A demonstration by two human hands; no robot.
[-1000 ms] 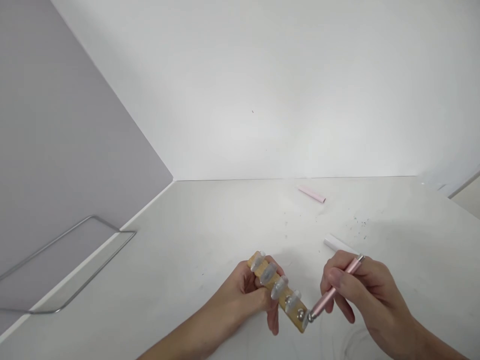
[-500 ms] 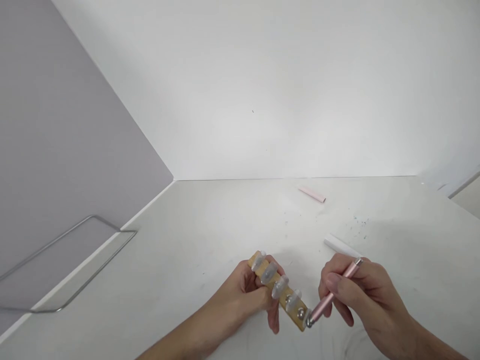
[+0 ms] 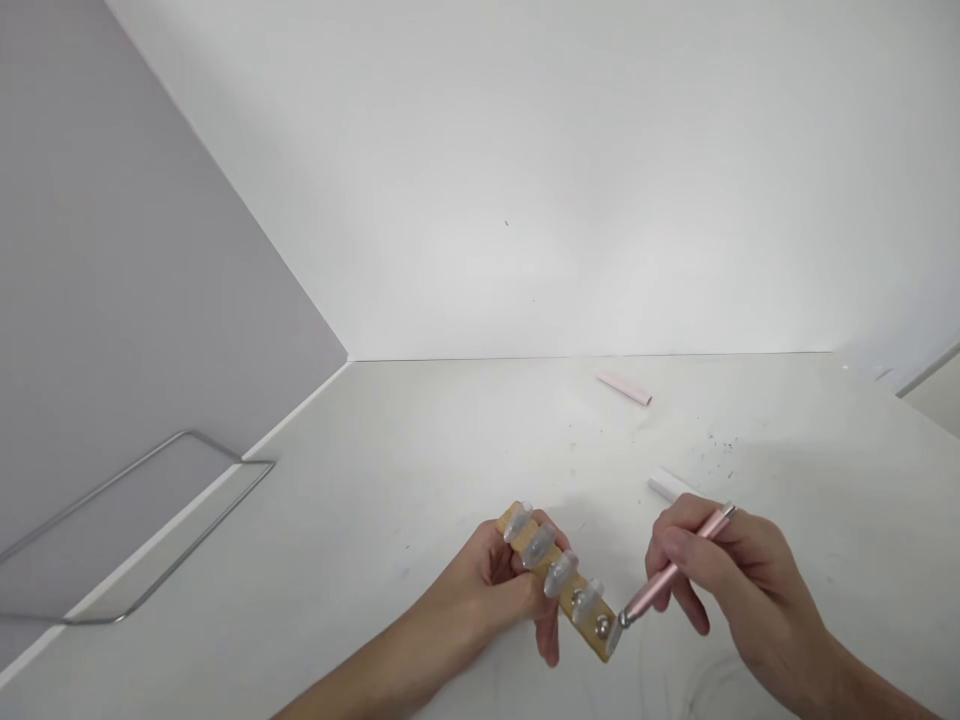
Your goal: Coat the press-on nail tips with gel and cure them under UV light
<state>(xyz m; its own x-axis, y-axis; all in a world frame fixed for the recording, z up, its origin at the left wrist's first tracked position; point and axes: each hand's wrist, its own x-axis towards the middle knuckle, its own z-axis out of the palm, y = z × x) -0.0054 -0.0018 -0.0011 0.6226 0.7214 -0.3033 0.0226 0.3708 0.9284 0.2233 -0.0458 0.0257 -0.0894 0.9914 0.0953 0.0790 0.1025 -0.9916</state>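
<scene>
White tabletop (image 3: pixel 360 500); left grip (image 3: pixel 495 590) holds strip (image 3: pixel 567 602), right grip (image 3: pixel 739 585) pink pen (image 3: pixel 654 588).

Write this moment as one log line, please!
left hand: holds wooden strip with nail tips | right hand: holds pink ball-ended pen, ball at strip's near end | table: pink tube

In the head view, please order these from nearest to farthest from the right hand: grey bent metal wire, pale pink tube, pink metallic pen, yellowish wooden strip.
1. Pink metallic pen: in the right hand.
2. Yellowish wooden strip: just left, in the left hand.
3. Pale pink tube: lying farther back.
4. Grey bent metal wire: far left.
</scene>
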